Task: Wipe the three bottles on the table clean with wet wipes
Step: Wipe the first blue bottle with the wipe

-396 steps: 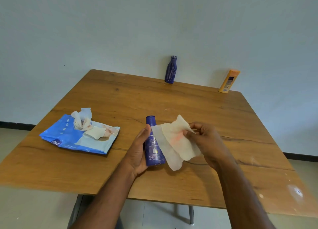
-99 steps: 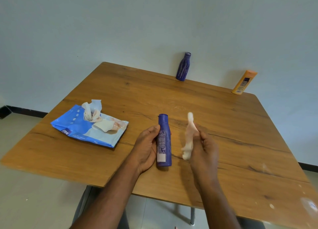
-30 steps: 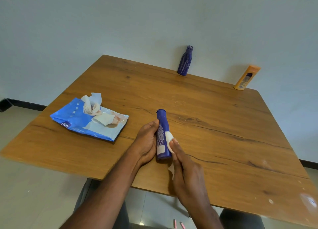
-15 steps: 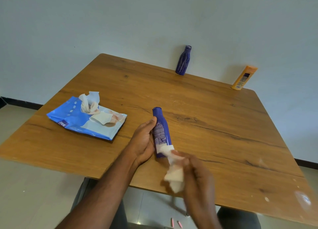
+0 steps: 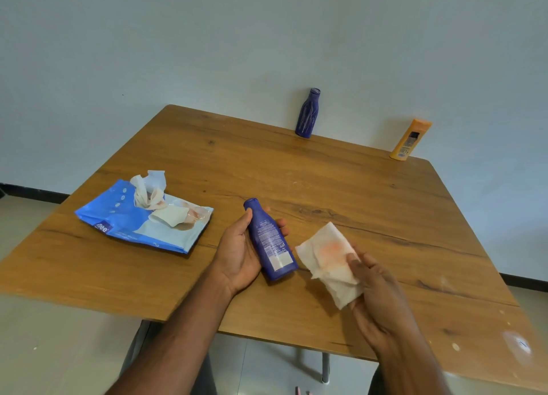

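Wood-grain worktop [image 5: 341, 193] carries everything here, set against a pale wall. Near its middle the left hand [image 5: 237, 252] curls round a dark blue bottle [image 5: 271, 240], thumb on one side and fingertips showing past the other; the bottle tilts with its cap toward 11 o'clock and its printed back label facing up. What it holds inside cannot be seen, since the body is opaque.

Just beside the bottle at 3 o'clock, apart from it, the right hand [image 5: 376, 290] grips a crumpled white wet wipe [image 5: 329, 261] — a faint orange-pink smear marks the upper face of the sheet, and the thumb presses onto it.

At 9 o'clock from the hands lies a blue wipes pack [image 5: 124, 219], flat on the worktop, its flap peeled back; a tuft of white wipes [image 5: 146, 190] sticks up out of the opening.

Along the far edge, at 12 o'clock, a second dark blue bottle [image 5: 307, 112] stands upright by the wall. Well to its right, at about 1 o'clock — near the far corner — an orange bottle [image 5: 410, 139] leans toward the wall, cap end down.
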